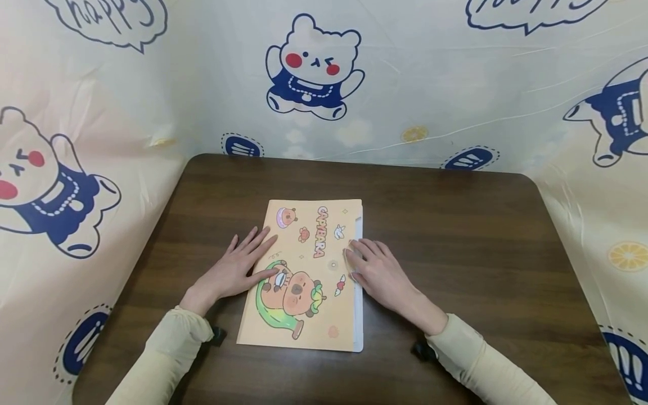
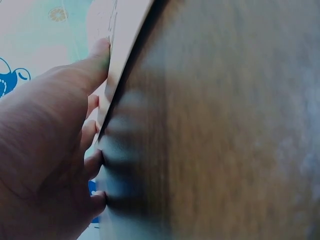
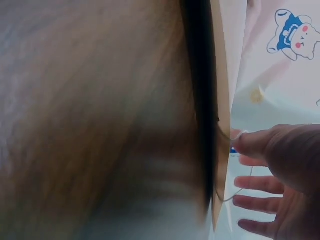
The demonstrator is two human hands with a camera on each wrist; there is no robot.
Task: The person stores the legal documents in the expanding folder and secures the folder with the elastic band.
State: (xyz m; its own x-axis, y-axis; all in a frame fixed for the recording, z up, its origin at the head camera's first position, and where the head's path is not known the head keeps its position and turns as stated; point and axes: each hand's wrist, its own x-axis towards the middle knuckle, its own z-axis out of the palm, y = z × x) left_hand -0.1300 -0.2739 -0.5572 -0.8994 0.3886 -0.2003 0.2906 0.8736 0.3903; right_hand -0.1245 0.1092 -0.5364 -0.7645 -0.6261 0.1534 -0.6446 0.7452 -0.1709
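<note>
A peach-coloured file folder (image 1: 309,225) with capybara drawings lies on the brown table, its lettering running sideways. Pale sheets or a liner (image 1: 358,332) show along its right edge. My left hand (image 1: 230,273) rests at the folder's left side, fingers spread and the thumb reaching onto the cover. At the right edge my right hand (image 1: 382,275) pinches a thin cord (image 3: 226,200) between thumb and fingers. That cord loops out from the folder's edge in the right wrist view. A small round button (image 1: 332,265) sits on the cover just left of the right fingers.
The dark wooden table (image 1: 455,236) extends around the folder. A printed cloth (image 1: 430,73) with bear drawings hangs behind it and along both sides. Dark wrist straps (image 1: 422,350) show under the pale sleeves (image 1: 486,360).
</note>
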